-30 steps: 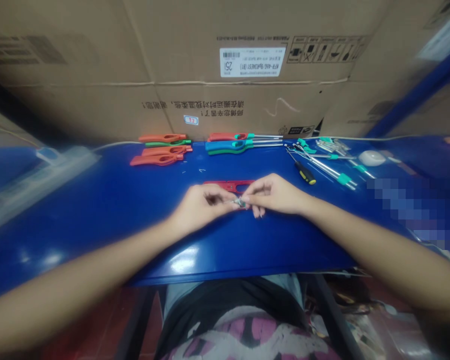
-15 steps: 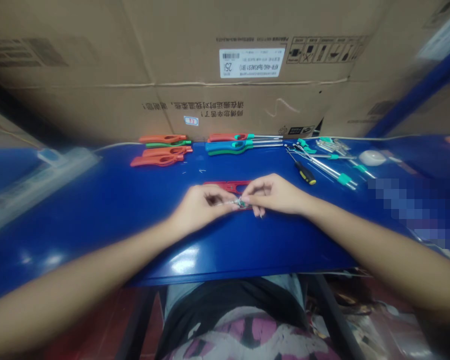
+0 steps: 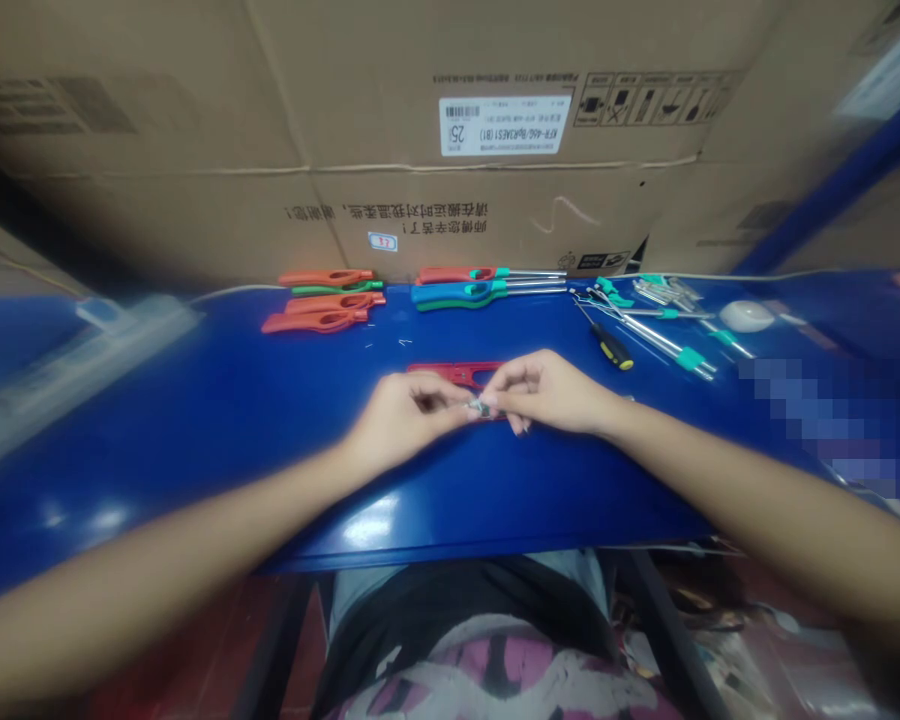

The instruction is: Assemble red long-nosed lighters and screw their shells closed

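Note:
Both hands meet at the middle of the blue table (image 3: 195,400). My left hand (image 3: 401,415) and my right hand (image 3: 551,390) each pinch a small metal part (image 3: 481,406) between fingertips, the two hands touching at it. Just behind my fingers a red plastic shell half (image 3: 454,372) lies flat on the table, partly hidden by my hands.
At the table's back lie several orange and green handle shells (image 3: 322,297) and assembled red, blue and green lighters (image 3: 480,284). A black-and-yellow screwdriver (image 3: 607,345), metal tubes with teal ends (image 3: 664,345) and a white round object (image 3: 744,316) lie at right. Cardboard boxes (image 3: 450,130) wall the back.

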{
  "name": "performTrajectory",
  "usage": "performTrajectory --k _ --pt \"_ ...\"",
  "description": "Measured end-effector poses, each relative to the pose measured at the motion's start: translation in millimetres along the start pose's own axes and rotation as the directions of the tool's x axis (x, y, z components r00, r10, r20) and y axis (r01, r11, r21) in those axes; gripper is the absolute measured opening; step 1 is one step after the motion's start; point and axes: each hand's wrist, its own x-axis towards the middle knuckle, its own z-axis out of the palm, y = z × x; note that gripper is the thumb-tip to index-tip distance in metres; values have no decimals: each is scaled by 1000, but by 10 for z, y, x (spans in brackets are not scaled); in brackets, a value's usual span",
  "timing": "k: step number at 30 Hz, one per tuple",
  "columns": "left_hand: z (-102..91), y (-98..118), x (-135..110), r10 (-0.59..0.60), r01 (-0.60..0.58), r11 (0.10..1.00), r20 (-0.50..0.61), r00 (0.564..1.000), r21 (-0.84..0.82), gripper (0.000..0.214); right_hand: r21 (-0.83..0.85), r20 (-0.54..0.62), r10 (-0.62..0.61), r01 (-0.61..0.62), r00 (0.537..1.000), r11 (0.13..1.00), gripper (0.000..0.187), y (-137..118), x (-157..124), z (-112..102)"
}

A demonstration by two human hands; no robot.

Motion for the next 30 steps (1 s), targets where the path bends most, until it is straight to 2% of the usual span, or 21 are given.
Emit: performTrajectory --k 15,23,30 --pt "-9 -33 10 37 -38 999 -36 999 -19 34 -5 4 42 -42 999 999 44 -100 -29 -5" --pt "-19 -21 10 20 -20 1000 -12 1000 -6 35 4 27 -26 26 999 1000 44 -32 -17 -11" --pt "-18 -12 9 45 -45 999 -46 998 -10 33 14 40 -37 36 999 999 40 -17 -17 -30"
